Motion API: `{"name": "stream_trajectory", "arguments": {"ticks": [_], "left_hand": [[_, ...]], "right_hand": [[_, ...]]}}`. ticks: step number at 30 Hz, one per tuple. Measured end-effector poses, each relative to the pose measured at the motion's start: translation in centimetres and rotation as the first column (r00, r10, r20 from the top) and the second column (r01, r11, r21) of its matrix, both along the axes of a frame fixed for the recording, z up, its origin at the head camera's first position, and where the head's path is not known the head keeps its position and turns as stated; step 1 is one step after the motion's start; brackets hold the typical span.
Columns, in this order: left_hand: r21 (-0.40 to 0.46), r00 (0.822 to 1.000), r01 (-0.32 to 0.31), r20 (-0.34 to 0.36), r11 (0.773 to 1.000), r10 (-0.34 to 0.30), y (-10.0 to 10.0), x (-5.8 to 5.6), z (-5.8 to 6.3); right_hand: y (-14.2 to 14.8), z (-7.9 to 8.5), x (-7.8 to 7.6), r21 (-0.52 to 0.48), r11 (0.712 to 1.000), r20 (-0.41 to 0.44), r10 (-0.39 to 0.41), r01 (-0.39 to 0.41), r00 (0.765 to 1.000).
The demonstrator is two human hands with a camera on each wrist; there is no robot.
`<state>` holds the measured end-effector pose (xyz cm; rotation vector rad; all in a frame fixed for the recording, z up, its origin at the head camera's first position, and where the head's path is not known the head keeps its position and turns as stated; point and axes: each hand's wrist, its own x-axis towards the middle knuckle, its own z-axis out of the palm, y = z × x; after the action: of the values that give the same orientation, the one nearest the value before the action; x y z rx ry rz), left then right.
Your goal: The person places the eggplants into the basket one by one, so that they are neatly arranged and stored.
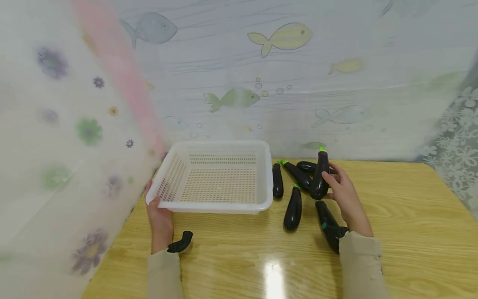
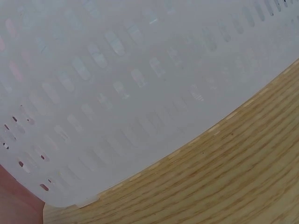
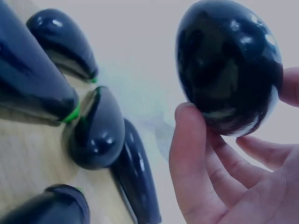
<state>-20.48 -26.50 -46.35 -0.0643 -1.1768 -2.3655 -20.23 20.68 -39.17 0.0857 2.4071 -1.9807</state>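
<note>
In the head view my right hand [image 1: 345,195] holds a dark purple eggplant [image 1: 320,178] with a bright green stem end pointing up. The right wrist view shows the rounded bottom of this eggplant [image 3: 229,70] between the thumb and fingers. My left hand [image 1: 160,220] grips the front left corner of a white plastic basket [image 1: 220,206], thumb over the rim. The slotted basket wall [image 2: 140,102] fills most of the left wrist view. Nothing lies inside the basket. More eggplants rest on the table right of it, one of them [image 1: 293,209] nearest the front.
A slim eggplant [image 1: 277,180] lies close along the basket's right side. Another eggplant [image 1: 328,222] lies partly under my right wrist. Behind the wooden table [image 1: 231,249] hangs a fish-patterned curtain [image 1: 224,62], with a flowered sheet [image 1: 56,166] at the left.
</note>
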Motion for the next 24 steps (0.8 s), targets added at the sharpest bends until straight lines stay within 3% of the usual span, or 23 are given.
{"name": "stream_trajectory", "arguments": {"ticks": [14, 24], "left_hand": [[0.024, 1.000, 0.019, -0.025, 1.000, -0.019, 0.0, -0.4, 0.5], [0.053, 1.000, 0.017, -0.025, 0.998, -0.015, 0.2, -0.2, 0.3]], "right_hand": [[-2.6, -0.3, -0.4, -0.018, 0.998, -0.064, -0.055, 0.054, 0.996], [-4.5, -0.4, -0.5, 0.108, 0.994, -0.090, 0.022, -0.012, 0.996]]}}
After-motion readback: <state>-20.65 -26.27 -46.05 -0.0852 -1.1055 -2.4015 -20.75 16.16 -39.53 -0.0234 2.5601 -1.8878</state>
